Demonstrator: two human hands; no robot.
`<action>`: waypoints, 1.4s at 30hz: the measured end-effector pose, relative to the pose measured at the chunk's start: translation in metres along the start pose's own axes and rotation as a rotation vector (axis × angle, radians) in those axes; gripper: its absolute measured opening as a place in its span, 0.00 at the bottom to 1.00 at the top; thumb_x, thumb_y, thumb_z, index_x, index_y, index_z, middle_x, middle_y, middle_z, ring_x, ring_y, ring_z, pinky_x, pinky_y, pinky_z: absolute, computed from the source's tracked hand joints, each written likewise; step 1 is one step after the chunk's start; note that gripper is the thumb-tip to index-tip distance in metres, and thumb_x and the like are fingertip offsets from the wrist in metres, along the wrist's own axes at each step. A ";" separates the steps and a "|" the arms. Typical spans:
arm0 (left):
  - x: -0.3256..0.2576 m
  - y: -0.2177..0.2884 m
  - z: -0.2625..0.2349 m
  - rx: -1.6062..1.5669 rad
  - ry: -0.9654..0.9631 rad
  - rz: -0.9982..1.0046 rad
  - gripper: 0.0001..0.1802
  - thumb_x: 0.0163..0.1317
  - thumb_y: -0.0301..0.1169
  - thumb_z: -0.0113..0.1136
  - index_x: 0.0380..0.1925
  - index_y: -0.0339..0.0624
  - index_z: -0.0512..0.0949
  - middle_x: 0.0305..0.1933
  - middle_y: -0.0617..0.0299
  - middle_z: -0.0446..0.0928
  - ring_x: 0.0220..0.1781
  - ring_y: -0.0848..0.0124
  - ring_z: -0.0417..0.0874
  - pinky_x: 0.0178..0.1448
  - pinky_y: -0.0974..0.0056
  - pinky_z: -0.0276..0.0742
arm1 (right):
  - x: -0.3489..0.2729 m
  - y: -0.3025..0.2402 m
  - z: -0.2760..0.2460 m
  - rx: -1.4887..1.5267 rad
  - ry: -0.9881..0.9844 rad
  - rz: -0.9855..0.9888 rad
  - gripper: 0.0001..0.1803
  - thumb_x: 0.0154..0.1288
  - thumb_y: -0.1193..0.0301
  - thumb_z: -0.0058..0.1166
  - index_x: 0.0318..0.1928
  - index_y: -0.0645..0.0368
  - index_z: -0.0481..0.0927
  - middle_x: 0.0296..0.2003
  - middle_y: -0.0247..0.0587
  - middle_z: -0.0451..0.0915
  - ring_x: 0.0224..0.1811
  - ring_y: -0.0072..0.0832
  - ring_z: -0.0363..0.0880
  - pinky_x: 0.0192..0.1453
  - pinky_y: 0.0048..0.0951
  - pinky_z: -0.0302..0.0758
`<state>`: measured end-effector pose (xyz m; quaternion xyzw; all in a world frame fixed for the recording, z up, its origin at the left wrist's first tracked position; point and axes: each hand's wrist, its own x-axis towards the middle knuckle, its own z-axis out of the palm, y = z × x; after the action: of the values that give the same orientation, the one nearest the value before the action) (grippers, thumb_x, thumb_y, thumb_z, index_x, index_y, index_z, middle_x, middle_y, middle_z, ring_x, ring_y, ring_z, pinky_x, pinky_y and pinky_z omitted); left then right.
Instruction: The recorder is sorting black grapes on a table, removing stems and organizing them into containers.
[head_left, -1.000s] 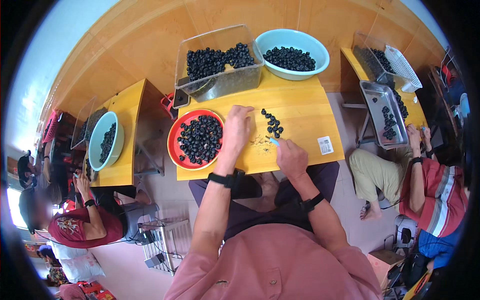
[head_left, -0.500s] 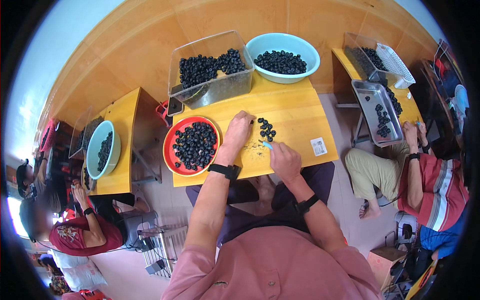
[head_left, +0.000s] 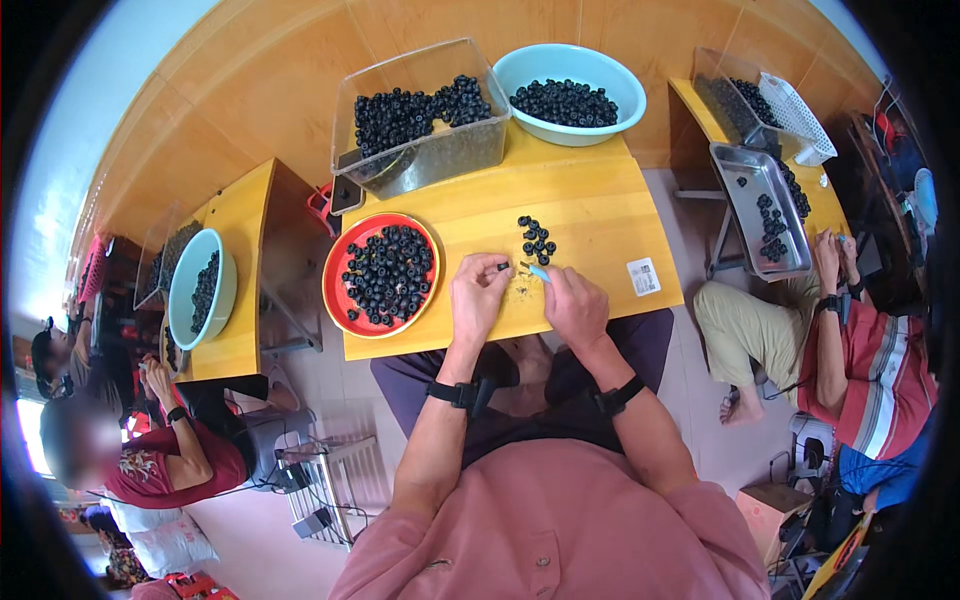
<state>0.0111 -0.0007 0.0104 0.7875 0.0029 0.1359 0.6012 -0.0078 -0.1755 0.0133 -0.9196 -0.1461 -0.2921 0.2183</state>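
Over the front of the yellow table, my left hand point(head_left: 478, 297) pinches one small black ring-shaped part point(head_left: 502, 267) between thumb and fingertips. My right hand point(head_left: 577, 309) is closed round a light-blue-handled tool point(head_left: 538, 272), its tip pointing at that part; the kind of tool is too small to tell. Small trimmings point(head_left: 522, 293) lie on the wood under the tip. Just beyond both hands sits a loose group of black ring-shaped parts point(head_left: 538, 240). Left of my left hand is a red round tray point(head_left: 338, 312) with a yellow rim, holding many more such parts.
At the table's back stand a clear plastic bin point(head_left: 430, 160) and a light-blue basin point(head_left: 625, 75), both holding black parts. A white label point(head_left: 643, 277) is on the right side. Co-workers sit at tables left and right; a metal tray point(head_left: 735, 220) lies on the right one.
My left hand has come back toward me from beside the loose group, bringing a black part to the tool. My right hand has shifted slightly nearer to the left.
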 end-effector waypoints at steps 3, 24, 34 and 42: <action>-0.005 -0.004 0.001 -0.045 0.002 -0.003 0.12 0.60 0.22 0.74 0.45 0.34 0.86 0.40 0.56 0.84 0.38 0.73 0.87 0.44 0.67 0.84 | 0.000 0.000 -0.001 0.005 -0.002 -0.011 0.03 0.67 0.72 0.59 0.39 0.56 0.81 0.26 0.39 0.76 0.28 0.37 0.82 0.30 0.39 0.78; -0.008 -0.001 0.003 0.053 -0.108 0.047 0.19 0.58 0.17 0.71 0.50 0.37 0.83 0.40 0.58 0.83 0.39 0.71 0.85 0.46 0.67 0.84 | -0.001 0.001 0.002 -0.017 -0.043 -0.119 0.04 0.65 0.72 0.59 0.39 0.56 0.84 0.24 0.38 0.75 0.26 0.35 0.81 0.28 0.37 0.78; -0.007 -0.003 0.003 -0.226 -0.153 -0.119 0.17 0.62 0.15 0.69 0.50 0.33 0.77 0.42 0.62 0.81 0.41 0.78 0.82 0.49 0.72 0.81 | 0.001 0.000 0.001 -0.018 -0.062 -0.102 0.04 0.65 0.72 0.59 0.39 0.56 0.83 0.24 0.38 0.75 0.26 0.35 0.82 0.29 0.38 0.79; -0.007 -0.003 -0.001 -0.202 -0.030 -0.010 0.14 0.62 0.17 0.71 0.48 0.34 0.83 0.40 0.61 0.81 0.40 0.75 0.85 0.46 0.70 0.83 | 0.002 -0.001 0.000 -0.036 -0.073 -0.034 0.04 0.66 0.71 0.59 0.40 0.56 0.83 0.27 0.39 0.79 0.29 0.37 0.84 0.31 0.39 0.80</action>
<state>0.0041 0.0000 0.0062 0.7247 -0.0159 0.1206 0.6782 -0.0069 -0.1747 0.0150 -0.9308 -0.1643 -0.2646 0.1914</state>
